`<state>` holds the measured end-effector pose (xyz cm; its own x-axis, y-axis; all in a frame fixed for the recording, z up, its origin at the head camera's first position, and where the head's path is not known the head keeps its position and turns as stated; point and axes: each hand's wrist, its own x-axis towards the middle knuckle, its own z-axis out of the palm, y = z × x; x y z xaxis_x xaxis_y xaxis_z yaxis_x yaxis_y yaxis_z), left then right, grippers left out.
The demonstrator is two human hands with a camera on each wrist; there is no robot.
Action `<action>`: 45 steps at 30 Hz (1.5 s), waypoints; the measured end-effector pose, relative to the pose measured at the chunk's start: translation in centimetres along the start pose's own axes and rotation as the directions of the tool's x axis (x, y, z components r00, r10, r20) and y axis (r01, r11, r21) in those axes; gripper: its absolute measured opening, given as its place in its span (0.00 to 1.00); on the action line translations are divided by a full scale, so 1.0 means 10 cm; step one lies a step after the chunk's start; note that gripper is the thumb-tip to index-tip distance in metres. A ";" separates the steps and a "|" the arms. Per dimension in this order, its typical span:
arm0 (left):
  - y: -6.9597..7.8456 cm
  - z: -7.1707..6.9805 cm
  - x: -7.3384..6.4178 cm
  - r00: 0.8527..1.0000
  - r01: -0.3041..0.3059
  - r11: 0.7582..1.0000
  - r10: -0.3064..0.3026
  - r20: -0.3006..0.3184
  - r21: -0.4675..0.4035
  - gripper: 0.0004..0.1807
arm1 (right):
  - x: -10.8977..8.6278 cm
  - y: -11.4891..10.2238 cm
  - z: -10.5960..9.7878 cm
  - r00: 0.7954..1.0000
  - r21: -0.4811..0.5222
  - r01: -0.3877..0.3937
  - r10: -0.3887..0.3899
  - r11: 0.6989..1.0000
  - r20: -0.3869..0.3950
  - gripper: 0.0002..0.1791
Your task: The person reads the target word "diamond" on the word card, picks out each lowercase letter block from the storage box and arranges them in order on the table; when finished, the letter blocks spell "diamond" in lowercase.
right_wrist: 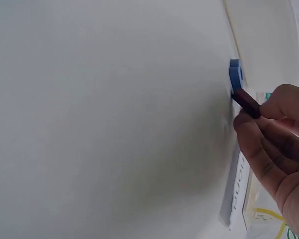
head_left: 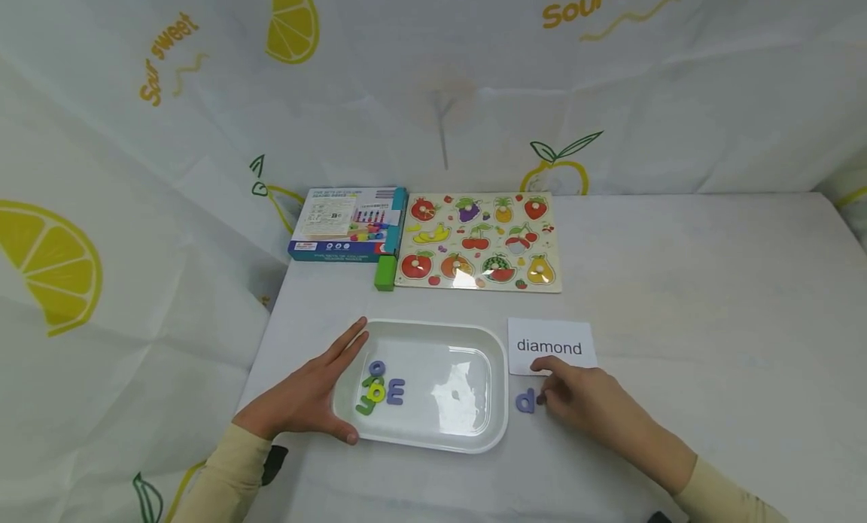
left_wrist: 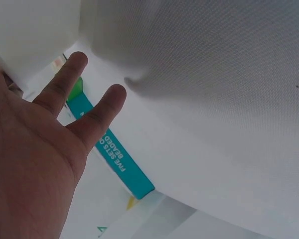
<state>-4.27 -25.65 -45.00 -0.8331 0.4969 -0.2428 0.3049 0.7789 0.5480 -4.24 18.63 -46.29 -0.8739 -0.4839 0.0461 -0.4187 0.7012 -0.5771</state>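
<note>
My left hand (head_left: pixel 308 395) is spread along the left side of a white tray (head_left: pixel 440 440), fingers at the far corner and thumb at the near edge. Several foam-like letters lie at the tray's left end, among them a purple "m" (head_left: pixel 396 392) and a yellow ring-shaped letter (head_left: pixel 375 392). To the tray's right, a purple "d" (head_left: pixel 524 401) lies on the table below a white card (head_left: pixel 542 327) printed "diamond". My right hand (head_left: pixel 589 402) is beside that letter, pinching a small dark red bar-shaped piece (right_wrist: pixel 247 102) between thumb and finger; its tip is close to the "d".
Behind the tray lie a wooden fruit puzzle board (head_left: pixel 443 241), a boxed bead set (head_left: pixel 332 244) and a green block (head_left: pixel 384 273). A white cloth with lemon prints (head_left: pixel 406 79) hangs along the back and left.
</note>
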 end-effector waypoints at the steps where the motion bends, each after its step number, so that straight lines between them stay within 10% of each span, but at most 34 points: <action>1: 0.00 0.00 0.00 1.000 -0.002 1.000 0.002 -0.001 0.000 0.79 | 0.01 0.00 -0.01 1.000 0.011 -0.004 0.004 1.000 0.016 0.21; 14: -0.01 -0.01 -0.02 1.000 -0.019 1.000 0.019 -0.005 -0.017 0.80 | 0.12 -0.09 -0.10 0.979 -0.032 -0.072 0.077 0.997 0.188 0.14; 32: 0.01 -0.01 -0.01 1.000 -0.010 1.000 0.010 0.005 -0.014 0.78 | 0.00 -0.04 0.08 0.997 -0.064 0.032 -0.027 0.997 0.068 0.25; 45: 0.01 -0.01 -0.01 1.000 -0.004 1.000 0.005 0.007 -0.015 0.78 | 0.08 -0.13 -0.14 0.997 -0.005 0.006 -0.006 1.000 0.078 0.29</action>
<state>-4.22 -25.67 -44.80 -0.8283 0.5033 -0.2463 0.3017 0.7711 0.5607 -4.71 18.07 -44.34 -0.8497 -0.5271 -0.0139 -0.4252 0.7006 -0.5730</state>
